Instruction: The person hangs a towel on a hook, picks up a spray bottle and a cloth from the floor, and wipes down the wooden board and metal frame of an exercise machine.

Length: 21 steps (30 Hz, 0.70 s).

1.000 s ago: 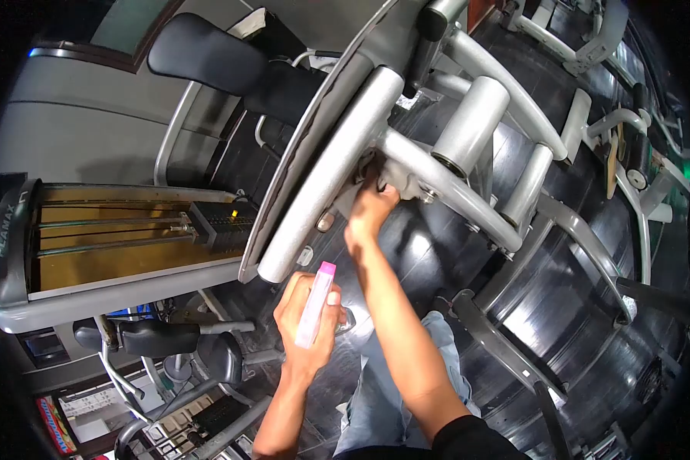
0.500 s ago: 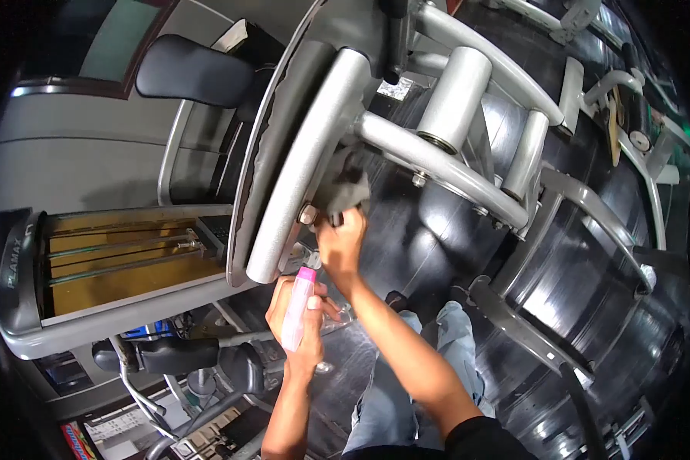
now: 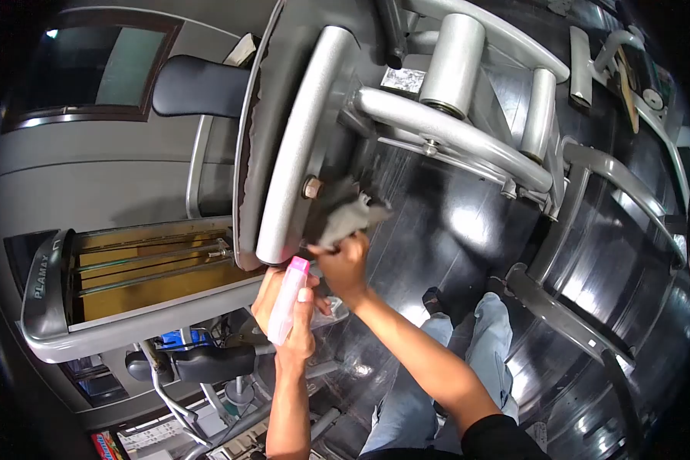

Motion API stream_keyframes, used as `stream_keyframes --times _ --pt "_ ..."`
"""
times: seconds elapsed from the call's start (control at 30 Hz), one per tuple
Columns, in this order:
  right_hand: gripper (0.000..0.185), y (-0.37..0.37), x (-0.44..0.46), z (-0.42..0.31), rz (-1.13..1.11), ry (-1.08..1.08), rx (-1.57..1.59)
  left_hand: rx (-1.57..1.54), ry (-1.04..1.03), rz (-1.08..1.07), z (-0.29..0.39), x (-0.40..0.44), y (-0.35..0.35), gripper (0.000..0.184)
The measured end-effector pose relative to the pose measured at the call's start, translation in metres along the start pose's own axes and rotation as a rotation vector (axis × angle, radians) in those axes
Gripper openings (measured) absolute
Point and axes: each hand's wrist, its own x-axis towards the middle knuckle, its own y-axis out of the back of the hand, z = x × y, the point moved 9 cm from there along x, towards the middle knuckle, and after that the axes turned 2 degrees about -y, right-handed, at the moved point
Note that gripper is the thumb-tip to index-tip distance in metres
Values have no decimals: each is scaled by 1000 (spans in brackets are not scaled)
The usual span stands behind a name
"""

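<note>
A pink spray bottle (image 3: 290,300) is in my left hand (image 3: 293,314), its pink top pointing up toward the lower end of a thick silver tube (image 3: 303,138). My right hand (image 3: 346,264) grips a grey cloth (image 3: 345,221), which is blurred and hangs loosely above the fingers. The cloth is just right of the tube's lower part, near a round bolt (image 3: 313,187). Whether it touches the metal I cannot tell. A padded board (image 3: 264,107) with a ragged dark edge runs along the tube's left side.
Silver frame bars (image 3: 452,126) extend to the upper right. A weight stack machine (image 3: 153,268) stands at the left, with a black pad (image 3: 199,86) above it. Dark grey frame legs (image 3: 571,314) stand on the shiny black floor (image 3: 468,222) at the right.
My right hand has come down from beneath the crossbar with the cloth, toward the tube's lower end. My left hand still holds the bottle. The camera view has shifted.
</note>
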Motion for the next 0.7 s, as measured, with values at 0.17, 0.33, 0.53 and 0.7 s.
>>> stream_keyframes --times 0.17,0.33,0.53,0.7 --pt "9 -5 18 32 -170 -7 -202 -92 -7 -3 -6 -6 4 36" --pt "25 1 70 30 373 -216 -278 -70 -79 1 -4 -1 12 37" --pt "30 2 -21 52 135 -86 -43 -118 -68 -6 -15 5 24 41" --pt "20 10 33 50 253 29 -483 -115 -120 -27 -17 2 14 43"
